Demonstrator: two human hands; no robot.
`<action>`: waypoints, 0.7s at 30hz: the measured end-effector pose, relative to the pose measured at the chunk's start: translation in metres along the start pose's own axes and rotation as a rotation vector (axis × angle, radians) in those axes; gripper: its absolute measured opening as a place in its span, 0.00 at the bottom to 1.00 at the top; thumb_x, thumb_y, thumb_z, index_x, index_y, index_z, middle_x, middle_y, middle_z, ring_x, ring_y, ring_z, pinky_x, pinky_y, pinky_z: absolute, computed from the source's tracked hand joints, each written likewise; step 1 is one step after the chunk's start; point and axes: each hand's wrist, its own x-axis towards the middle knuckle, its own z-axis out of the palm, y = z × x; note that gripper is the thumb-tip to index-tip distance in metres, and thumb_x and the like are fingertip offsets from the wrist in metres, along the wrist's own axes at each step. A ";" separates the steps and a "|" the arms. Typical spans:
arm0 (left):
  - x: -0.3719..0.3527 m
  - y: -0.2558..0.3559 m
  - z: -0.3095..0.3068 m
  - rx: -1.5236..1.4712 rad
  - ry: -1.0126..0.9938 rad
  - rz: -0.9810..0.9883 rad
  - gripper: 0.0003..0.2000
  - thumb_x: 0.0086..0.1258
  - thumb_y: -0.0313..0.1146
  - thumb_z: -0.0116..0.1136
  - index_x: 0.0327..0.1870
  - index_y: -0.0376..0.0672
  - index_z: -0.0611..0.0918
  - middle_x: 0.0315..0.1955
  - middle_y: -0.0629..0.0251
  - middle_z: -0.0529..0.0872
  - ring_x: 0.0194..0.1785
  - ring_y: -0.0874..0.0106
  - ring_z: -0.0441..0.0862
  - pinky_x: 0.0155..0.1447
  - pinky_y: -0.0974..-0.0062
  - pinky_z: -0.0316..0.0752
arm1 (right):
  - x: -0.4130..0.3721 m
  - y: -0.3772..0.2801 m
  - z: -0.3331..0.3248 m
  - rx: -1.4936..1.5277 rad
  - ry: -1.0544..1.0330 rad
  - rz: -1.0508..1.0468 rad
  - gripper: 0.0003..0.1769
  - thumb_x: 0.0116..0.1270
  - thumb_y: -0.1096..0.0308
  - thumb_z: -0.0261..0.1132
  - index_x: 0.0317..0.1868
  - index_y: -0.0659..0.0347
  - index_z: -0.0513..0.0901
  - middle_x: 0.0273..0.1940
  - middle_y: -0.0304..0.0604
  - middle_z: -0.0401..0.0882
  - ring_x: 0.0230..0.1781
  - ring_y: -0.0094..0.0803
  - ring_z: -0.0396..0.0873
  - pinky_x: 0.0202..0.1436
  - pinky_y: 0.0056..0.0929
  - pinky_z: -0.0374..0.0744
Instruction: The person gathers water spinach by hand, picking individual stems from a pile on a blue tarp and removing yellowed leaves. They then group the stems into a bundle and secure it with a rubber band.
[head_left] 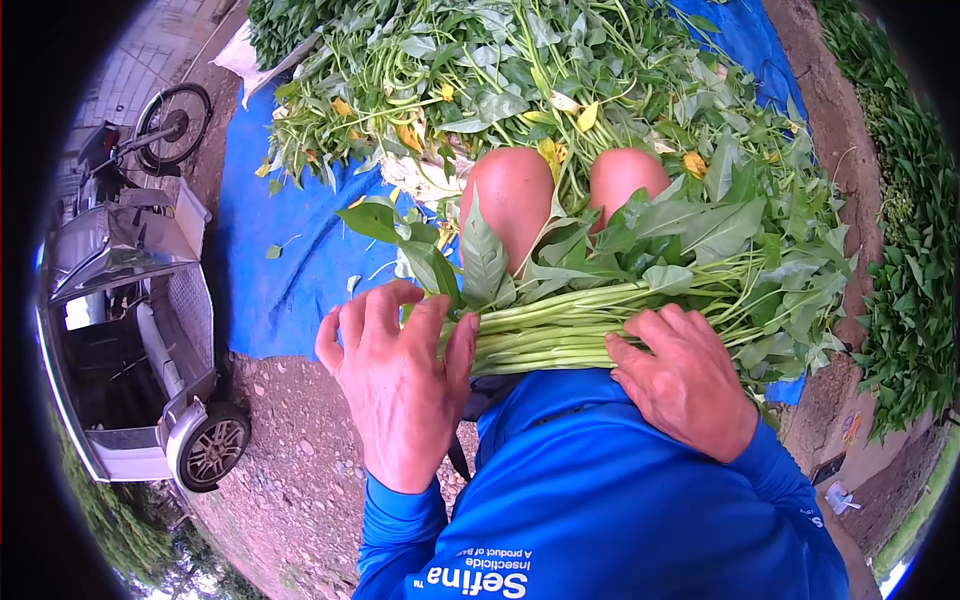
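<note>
- Outdoors, seated w/ knees (515,195) bare: a person in a blue long-sleeved shirt (600,490) steadies a bundle of leafy green stalks (570,322) laid across the lap, cut ends to the person's left, leaves fanning out to the right.
- L side: left hand (400,380) is raised at the wrist, back of hand to camera, fingers spread and apart, palm set against the cut stem ends; not closed round them.
- R side: right hand (685,385) lies palm-down on top of the stalks near their middle, fingers loosely bent, thumb alongside; resting on the bundle, not clamped.
- Both forearms come in from the bottom of frame, elbows tucked by the torso.
- Beyond the knees, a big pile of loose greens (500,70) covers a blue tarp (270,270) spread on dirt ground (300,480).
- At far left, a small cart vehicle (130,300) is parked, one wheel (215,450) close to the tarp's edge.
</note>
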 end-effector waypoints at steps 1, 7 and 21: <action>0.000 0.010 -0.002 -0.065 0.039 0.043 0.20 0.67 0.41 0.79 0.58 0.46 0.90 0.56 0.57 0.87 0.62 0.55 0.82 0.70 0.52 0.68 | -0.001 0.000 -0.002 0.000 -0.024 0.014 0.21 0.61 0.68 0.80 0.55 0.62 0.92 0.49 0.43 0.83 0.49 0.43 0.79 0.52 0.43 0.77; 0.020 0.021 0.026 0.105 -0.348 -0.090 0.15 0.73 0.44 0.71 0.53 0.46 0.91 0.52 0.56 0.87 0.59 0.54 0.81 0.68 0.51 0.68 | -0.004 -0.001 -0.004 0.010 -0.026 0.011 0.20 0.62 0.68 0.80 0.55 0.61 0.92 0.48 0.43 0.83 0.49 0.43 0.79 0.52 0.43 0.78; 0.008 0.012 0.071 -0.383 -0.230 0.353 0.12 0.74 0.30 0.64 0.55 0.43 0.87 0.55 0.59 0.92 0.62 0.57 0.87 0.71 0.45 0.73 | 0.049 -0.016 0.009 0.144 0.167 -0.261 0.27 0.72 0.68 0.71 0.71 0.60 0.84 0.63 0.50 0.85 0.66 0.46 0.81 0.71 0.53 0.76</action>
